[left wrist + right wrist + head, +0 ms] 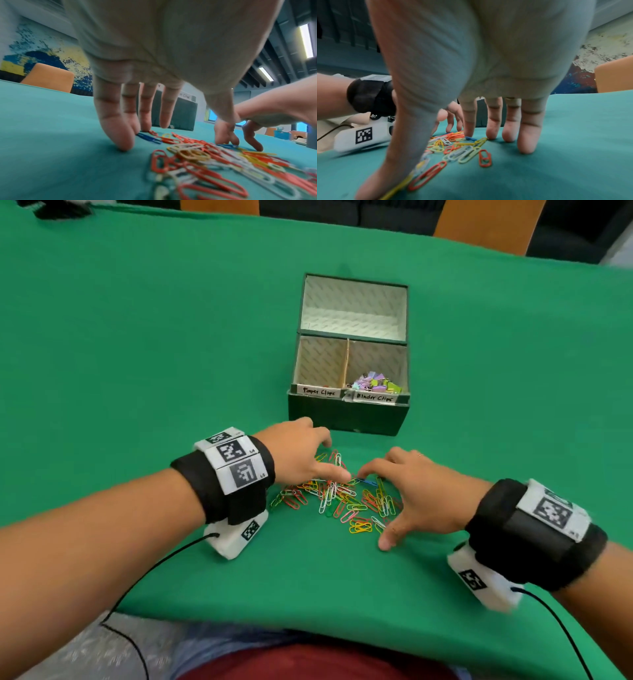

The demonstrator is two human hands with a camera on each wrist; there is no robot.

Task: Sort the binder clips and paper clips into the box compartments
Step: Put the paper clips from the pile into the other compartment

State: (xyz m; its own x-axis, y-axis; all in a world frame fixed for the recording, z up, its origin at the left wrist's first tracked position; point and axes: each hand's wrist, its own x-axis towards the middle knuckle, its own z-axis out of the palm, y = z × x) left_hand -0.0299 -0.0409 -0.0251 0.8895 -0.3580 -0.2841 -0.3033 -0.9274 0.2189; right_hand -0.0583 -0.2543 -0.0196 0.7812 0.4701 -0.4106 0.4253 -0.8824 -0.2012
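Observation:
A pile of coloured paper clips (342,498) lies on the green cloth in front of the dark green box (349,416). The box's right compartment, labelled Binder Clips, holds pastel binder clips (375,383). I see almost nothing in its left compartment (318,364), labelled Paper Clips. My left hand (308,457) is spread, with its fingertips (123,142) on the cloth at the pile's left and far side. My right hand (407,494) is spread at the pile's right side, its fingertips (527,146) and thumb down on the cloth. Neither hand holds a clip.
The box lid (352,302) stands open behind the compartments. Orange chair backs (486,227) line the table's far edge. Black cables (154,570) run from both wrist cameras over the near table edge towards my lap. Green cloth (137,337) covers the whole table.

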